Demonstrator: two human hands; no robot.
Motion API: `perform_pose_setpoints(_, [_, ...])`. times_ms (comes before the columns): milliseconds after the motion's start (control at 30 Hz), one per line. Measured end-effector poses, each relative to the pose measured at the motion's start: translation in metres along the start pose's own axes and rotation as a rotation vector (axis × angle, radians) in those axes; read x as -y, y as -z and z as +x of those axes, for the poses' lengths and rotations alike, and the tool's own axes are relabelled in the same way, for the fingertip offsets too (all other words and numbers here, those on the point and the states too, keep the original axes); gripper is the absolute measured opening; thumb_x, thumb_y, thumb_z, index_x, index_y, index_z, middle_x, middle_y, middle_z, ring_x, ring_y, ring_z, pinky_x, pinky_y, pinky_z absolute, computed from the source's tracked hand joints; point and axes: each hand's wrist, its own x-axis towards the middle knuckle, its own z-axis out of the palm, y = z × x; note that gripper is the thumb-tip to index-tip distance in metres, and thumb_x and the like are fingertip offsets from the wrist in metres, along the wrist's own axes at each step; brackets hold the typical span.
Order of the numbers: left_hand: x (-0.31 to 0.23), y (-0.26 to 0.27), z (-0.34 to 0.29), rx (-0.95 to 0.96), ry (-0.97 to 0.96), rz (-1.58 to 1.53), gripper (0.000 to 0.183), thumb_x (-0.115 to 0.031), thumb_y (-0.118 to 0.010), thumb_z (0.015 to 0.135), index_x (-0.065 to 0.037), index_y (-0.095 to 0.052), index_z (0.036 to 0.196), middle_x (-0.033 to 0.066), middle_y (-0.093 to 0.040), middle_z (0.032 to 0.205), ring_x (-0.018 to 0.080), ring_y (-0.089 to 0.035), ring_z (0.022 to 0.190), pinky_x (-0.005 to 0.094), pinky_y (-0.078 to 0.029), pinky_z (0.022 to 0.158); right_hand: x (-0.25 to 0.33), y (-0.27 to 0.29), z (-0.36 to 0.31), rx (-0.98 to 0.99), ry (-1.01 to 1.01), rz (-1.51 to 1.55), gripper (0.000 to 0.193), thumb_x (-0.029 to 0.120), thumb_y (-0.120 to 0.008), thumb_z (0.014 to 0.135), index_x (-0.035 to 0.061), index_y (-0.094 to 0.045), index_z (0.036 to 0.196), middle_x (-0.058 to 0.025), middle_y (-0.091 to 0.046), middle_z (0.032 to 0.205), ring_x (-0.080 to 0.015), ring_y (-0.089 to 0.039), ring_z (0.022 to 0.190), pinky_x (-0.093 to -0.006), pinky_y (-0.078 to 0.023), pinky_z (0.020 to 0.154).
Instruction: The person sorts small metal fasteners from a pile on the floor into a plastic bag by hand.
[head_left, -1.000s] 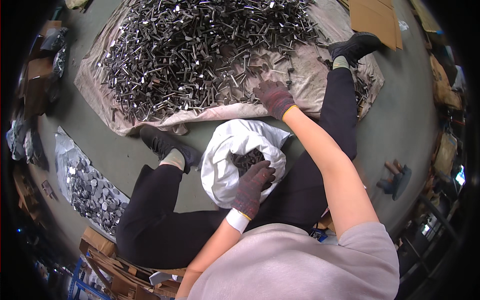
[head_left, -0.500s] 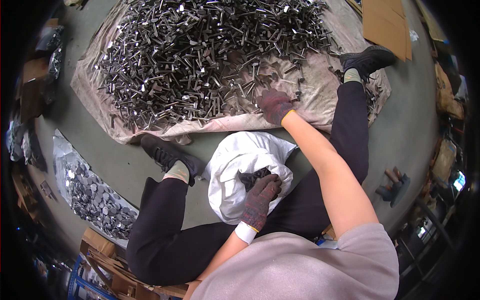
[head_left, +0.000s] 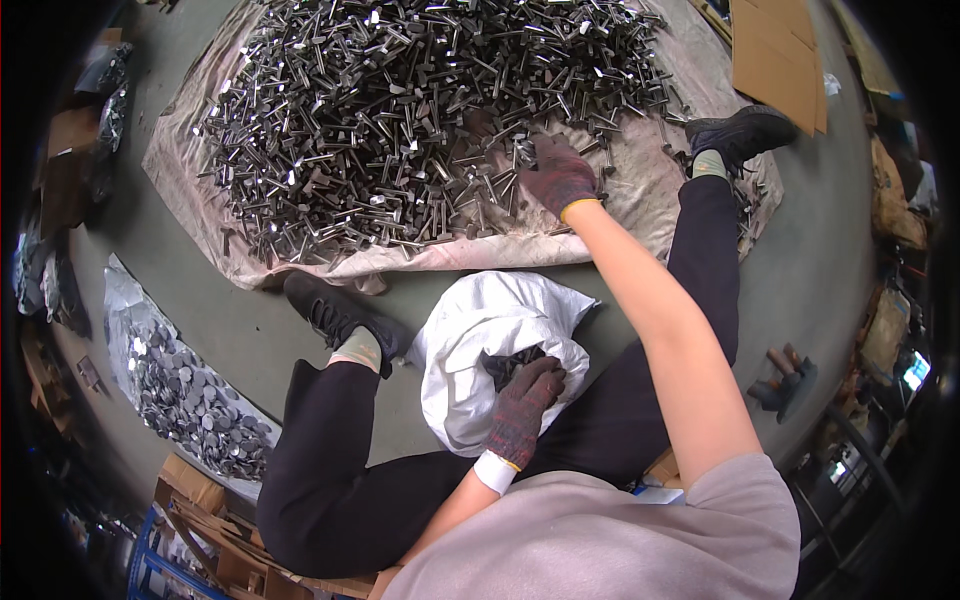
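Observation:
A large heap of metal bolts with flat, T-like heads (head_left: 390, 120) lies on a stained pale cloth (head_left: 640, 190) in front of me. My right hand (head_left: 558, 175), in a dark red and grey knit glove, is at the heap's near right edge. Its fingers curl against a few shiny bolts, though they partly hide the grip. Between my legs stands a white woven sack (head_left: 460, 350), its mouth open with dark metal pieces inside. My left hand (head_left: 526, 405), gloved alike, closes over the sack's near rim.
Round metal discs (head_left: 190, 390) are piled on a plastic sheet at the left. Flattened cardboard (head_left: 775, 60) lies at the far right. My shoes (head_left: 335, 315) flank the work area. Tools with wooden handles (head_left: 785, 380) sit on the right floor; cardboard boxes (head_left: 200, 490) stand lower left.
My right hand has moved slightly away from me, into the edge of the heap, and now has bolts at its fingertips. My left hand stays at the sack's rim.

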Motion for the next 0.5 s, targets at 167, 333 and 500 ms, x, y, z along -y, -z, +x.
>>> perform_pose_setpoints(167, [-0.002, 0.000, 0.002, -0.015, 0.036, 0.010, 0.045, -0.025, -0.058, 0.096, 0.004, -0.054, 0.129, 0.0151, -0.064, 0.116, 0.0194, -0.061, 0.105, 0.0308, -0.047, 0.095, 0.053, -0.009, 0.016, -0.022, -0.279, -0.208, 0.070, 0.049, -0.068, 0.080, 0.0100, -0.046, 0.134, -0.0213, -0.046, 0.135, -0.0389, -0.046, 0.127, -0.0504, -0.046, 0.099])
perform_pose_setpoints(333, [-0.003, 0.003, 0.004, -0.005, -0.010, -0.015, 0.045, -0.027, -0.059, 0.095, 0.004, -0.055, 0.129, 0.0133, -0.064, 0.114, 0.0180, -0.061, 0.103, 0.0304, -0.047, 0.094, 0.062, -0.014, 0.033, 0.054, -0.384, -0.243, 0.071, 0.041, -0.071, 0.079, 0.0098, -0.043, 0.137, -0.0199, -0.042, 0.139, -0.0394, -0.049, 0.126, -0.0529, -0.049, 0.095])
perform_pose_setpoints(500, [-0.005, 0.003, 0.002, -0.032, -0.020, -0.040, 0.042, -0.024, -0.058, 0.096, 0.004, -0.056, 0.127, 0.0113, -0.064, 0.112, 0.0156, -0.060, 0.100, 0.0282, -0.047, 0.091, 0.050, -0.015, 0.032, 0.056, -0.323, -0.150, 0.066, 0.037, -0.069, 0.080, 0.0113, -0.046, 0.136, -0.0185, -0.045, 0.136, -0.0371, -0.054, 0.121, -0.0515, -0.052, 0.091])
